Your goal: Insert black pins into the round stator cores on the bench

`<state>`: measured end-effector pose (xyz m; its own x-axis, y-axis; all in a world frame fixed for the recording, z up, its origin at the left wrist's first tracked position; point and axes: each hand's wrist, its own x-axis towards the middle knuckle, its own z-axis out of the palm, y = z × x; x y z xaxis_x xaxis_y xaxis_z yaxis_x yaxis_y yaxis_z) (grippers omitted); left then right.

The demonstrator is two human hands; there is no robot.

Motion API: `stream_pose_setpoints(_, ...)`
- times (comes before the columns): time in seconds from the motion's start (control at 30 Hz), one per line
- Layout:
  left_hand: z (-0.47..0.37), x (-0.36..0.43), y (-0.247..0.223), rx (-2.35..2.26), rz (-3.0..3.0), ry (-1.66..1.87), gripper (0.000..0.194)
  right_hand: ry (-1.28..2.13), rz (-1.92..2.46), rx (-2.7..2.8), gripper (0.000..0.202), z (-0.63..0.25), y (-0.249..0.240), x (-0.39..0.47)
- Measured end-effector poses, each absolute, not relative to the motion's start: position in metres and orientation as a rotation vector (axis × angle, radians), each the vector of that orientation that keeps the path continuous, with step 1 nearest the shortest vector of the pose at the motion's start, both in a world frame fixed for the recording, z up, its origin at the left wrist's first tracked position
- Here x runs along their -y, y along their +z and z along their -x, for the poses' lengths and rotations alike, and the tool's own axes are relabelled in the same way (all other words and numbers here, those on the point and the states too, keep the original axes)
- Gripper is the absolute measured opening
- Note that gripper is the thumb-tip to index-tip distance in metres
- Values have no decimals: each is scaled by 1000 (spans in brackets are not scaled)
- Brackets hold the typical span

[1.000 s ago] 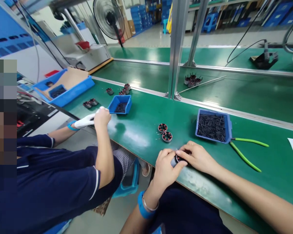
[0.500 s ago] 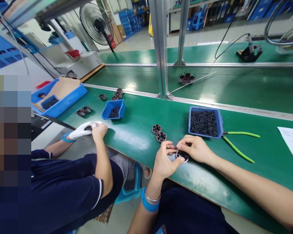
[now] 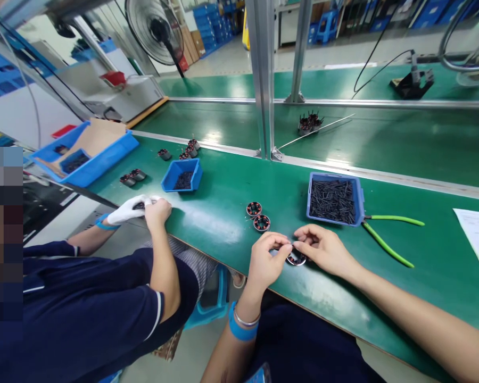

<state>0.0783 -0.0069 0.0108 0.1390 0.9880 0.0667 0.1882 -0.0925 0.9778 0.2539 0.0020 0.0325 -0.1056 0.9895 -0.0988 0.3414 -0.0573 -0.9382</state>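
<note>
Green counter (image 3: 223,197), head view: a metal ring (image 3: 297,260) lay at lower centre between left hand (image 3: 266,260) and right hand (image 3: 325,250), apparently so both could reach its rim. The left grip was pinched together, contents hidden; the right's closure couldn't be told.

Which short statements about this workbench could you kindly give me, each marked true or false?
1. The left hand and right hand are both at one round part. True.
2. The left wrist is bare. False: it wears a blue band.
3. Two other round parts sit beyond the left hand. True.
4. The black sticks are scattered loose across the table. False: black sticks fill the right-hand blue bin.
5. Green handles extend to that bin's right. True.
</note>
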Motion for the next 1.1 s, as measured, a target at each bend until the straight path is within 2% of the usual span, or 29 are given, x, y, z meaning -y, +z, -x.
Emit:
stream_pose_setpoints(0.17, -87, 15, 5, -1228, -1319, 1216, 17, 1154, 1457, 1539, 24, -251, 27, 3)
stream_pose_setpoints(0.27, -85, 17, 12, -1181, -1454, 1009, 50, 1156, 1416, 1500, 23, -251, 29, 5)
stream_pose_setpoints(0.3, -83, 16, 15, -1184, -1479, 950, 55, 1143, 1397, 1520, 22, -251, 31, 6)
stream_pose_setpoints(0.4, -81, 15, 19, -1220, -1493, 899, 47, 1032, 1339, 1588, 22, -258, 42, 0)
stream_pose_setpoints(0.53, -82, 14, 18, -1222, -1478, 908, 34, 712, 1455, 1694, 21, -285, 67, -36)
stream_pose_setpoints(0.63, -83, 14, 18, -1228, -1456, 904, 32, 422, 1696, 2065, 16, -307, 76, -71)
stream_pose_setpoints(0.7, -83, 14, 19, -1231, -1443, 909, 35, 314, 1793, 2293, 23, -314, 74, -87)
stream_pose_setpoints(0.83, -87, 14, 20, -1220, -1451, 930, 41, 219, 1816, 2432, 23, -316, 63, -95)
stream_pose_setpoints(1.03, -101, 11, 18, -1280, -1420, 1026, 19, 142, 1764, 2244, 24, -320, 76, -87)
stream_pose_setpoints(1.1, -103, 11, 17, -1291, -1440, 1039, 17, 275, 1688, 2180, 22, -318, 87, -79)
